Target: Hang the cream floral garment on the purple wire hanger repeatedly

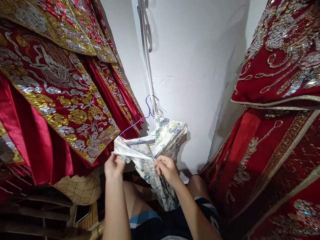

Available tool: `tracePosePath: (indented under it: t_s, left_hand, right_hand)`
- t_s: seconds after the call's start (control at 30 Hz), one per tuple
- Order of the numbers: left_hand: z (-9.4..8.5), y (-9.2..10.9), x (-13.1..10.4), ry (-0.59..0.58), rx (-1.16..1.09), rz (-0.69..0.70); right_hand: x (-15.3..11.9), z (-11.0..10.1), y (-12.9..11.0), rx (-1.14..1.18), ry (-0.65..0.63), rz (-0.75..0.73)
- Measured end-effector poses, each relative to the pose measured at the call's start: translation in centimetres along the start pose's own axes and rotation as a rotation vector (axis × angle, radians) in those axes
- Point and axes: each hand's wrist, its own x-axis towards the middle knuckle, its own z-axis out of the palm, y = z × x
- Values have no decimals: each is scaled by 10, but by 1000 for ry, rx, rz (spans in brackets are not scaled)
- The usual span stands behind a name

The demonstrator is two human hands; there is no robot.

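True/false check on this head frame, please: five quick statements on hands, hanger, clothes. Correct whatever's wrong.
1. The right hand pinches the floral garment. True.
2. The left hand hangs free, away from any cloth. False: it holds an edge of the floral garment.
3. The hanger is purple. True.
4. The red garment at picture left is plain. False: gold and silver decoration covers much of it.
5. The red garment at picture right bears decoration. True.
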Motion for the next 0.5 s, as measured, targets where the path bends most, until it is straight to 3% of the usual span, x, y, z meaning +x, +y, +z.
tracePosePath:
  t_s: [0.13,0.23,0.37,0.5]
  left_hand:
    - [1,-57,-50,50,3,-178]
    - [13,-79,-79,-18,13,-246]
    - [32,-65,-95,-185,-20,-219]
    - [56,-29,-121,-458,46,-3]
  right_hand:
    - [-11,-6,3,38,96,49]
    - [-14,-27,4,41,195,16]
    - [-15,-67,3,-21,238,-11]
    - [-17,-82,-6,-200,229,-49]
